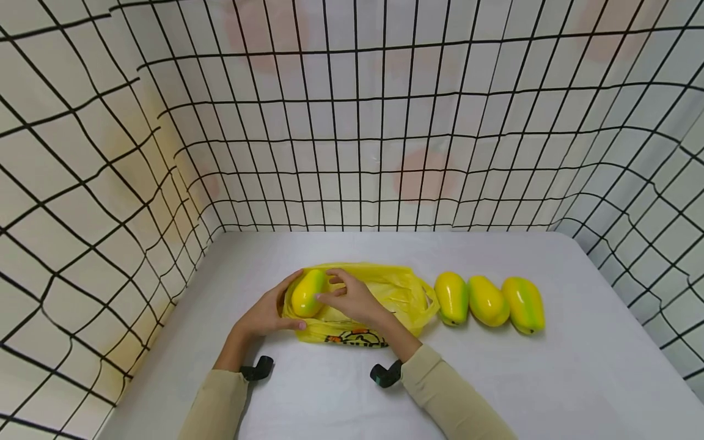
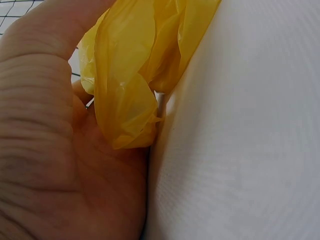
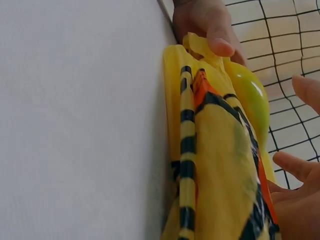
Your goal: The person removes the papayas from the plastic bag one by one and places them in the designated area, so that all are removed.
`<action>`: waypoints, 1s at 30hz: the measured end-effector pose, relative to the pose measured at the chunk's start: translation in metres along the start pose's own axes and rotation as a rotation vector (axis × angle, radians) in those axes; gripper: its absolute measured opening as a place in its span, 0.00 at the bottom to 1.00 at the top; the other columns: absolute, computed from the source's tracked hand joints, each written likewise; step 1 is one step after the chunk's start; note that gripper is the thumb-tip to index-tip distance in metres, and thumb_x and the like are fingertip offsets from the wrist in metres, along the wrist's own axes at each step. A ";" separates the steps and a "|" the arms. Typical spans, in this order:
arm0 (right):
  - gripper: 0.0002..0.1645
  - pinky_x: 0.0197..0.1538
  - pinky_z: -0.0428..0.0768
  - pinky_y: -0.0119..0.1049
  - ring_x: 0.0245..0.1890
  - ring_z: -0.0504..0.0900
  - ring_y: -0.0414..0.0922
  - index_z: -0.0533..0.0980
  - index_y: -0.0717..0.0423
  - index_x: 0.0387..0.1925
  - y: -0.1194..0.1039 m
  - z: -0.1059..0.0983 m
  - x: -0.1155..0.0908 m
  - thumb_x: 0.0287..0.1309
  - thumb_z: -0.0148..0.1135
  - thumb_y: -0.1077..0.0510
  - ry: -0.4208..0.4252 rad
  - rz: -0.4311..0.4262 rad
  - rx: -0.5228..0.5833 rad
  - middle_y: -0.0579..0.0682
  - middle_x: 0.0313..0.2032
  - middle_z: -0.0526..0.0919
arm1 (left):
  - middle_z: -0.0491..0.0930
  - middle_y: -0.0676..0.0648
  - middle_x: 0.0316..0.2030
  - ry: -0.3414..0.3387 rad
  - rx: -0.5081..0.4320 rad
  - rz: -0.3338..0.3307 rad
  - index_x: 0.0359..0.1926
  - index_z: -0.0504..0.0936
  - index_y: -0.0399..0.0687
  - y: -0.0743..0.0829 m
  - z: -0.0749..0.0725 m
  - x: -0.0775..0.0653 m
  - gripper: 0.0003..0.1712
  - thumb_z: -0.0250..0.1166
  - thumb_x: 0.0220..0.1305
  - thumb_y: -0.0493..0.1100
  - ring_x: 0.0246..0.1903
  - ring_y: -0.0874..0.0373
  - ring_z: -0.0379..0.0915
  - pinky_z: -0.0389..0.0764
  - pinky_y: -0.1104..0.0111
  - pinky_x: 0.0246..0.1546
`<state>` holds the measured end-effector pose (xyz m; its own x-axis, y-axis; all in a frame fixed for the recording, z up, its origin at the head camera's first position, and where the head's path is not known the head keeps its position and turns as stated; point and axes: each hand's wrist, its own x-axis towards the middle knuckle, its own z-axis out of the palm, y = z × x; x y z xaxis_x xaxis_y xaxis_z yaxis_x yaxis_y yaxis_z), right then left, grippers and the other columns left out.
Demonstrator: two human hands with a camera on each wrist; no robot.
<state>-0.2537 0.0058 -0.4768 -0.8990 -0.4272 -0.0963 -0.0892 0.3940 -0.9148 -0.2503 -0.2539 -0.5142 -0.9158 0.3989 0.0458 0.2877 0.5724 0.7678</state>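
Note:
A yellow plastic bag point(image 1: 393, 290) with a dark and orange print lies spread on the table, its mouth facing up. One glossy yellow fruit point(image 1: 309, 293) with a green streak, mango-like in shape, sits in the bag's left end. My left hand point(image 1: 271, 310) grips that end, thumb in front and fingers behind; in the left wrist view the bunched plastic point(image 2: 125, 75) lies between thumb and palm. Over the bag, right of the fruit, is my right hand point(image 1: 354, 299), thumb and fingers spread. The right wrist view shows a gap between its fingertips and the fruit point(image 3: 250, 95).
Three similar yellow-green fruits, a left one point(image 1: 452, 298), a middle one point(image 1: 487, 300) and a right one point(image 1: 524, 305), stand in a row right of the bag. A black wire grid point(image 1: 357, 140) surrounds the white table point(image 1: 319, 397) at the back and sides.

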 end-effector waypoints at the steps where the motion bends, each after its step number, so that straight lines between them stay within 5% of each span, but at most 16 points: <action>1: 0.47 0.60 0.84 0.49 0.63 0.78 0.53 0.64 0.39 0.75 0.000 0.002 0.000 0.60 0.67 0.29 -0.003 -0.002 -0.003 0.48 0.72 0.71 | 0.55 0.48 0.81 0.001 0.002 0.003 0.82 0.49 0.72 0.000 0.000 0.000 0.68 0.82 0.46 0.63 0.79 0.42 0.53 0.55 0.37 0.76; 19: 0.52 0.61 0.84 0.48 0.62 0.80 0.51 0.61 0.41 0.77 0.001 0.019 0.007 0.57 0.70 0.30 0.029 0.032 -0.012 0.56 0.65 0.78 | 0.55 0.48 0.81 0.002 -0.018 0.009 0.82 0.50 0.71 0.000 0.000 0.000 0.67 0.82 0.46 0.61 0.80 0.42 0.50 0.52 0.36 0.77; 30: 0.50 0.62 0.84 0.50 0.64 0.79 0.53 0.61 0.39 0.76 0.005 0.013 0.004 0.58 0.72 0.34 -0.002 0.031 0.085 0.56 0.67 0.76 | 0.56 0.46 0.80 0.004 0.000 -0.003 0.82 0.50 0.70 0.003 0.000 -0.001 0.68 0.82 0.45 0.63 0.78 0.42 0.54 0.56 0.38 0.76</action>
<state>-0.2526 -0.0047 -0.4867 -0.8997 -0.4180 -0.1257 -0.0249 0.3366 -0.9413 -0.2483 -0.2526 -0.5116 -0.9179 0.3940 0.0461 0.2848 0.5737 0.7680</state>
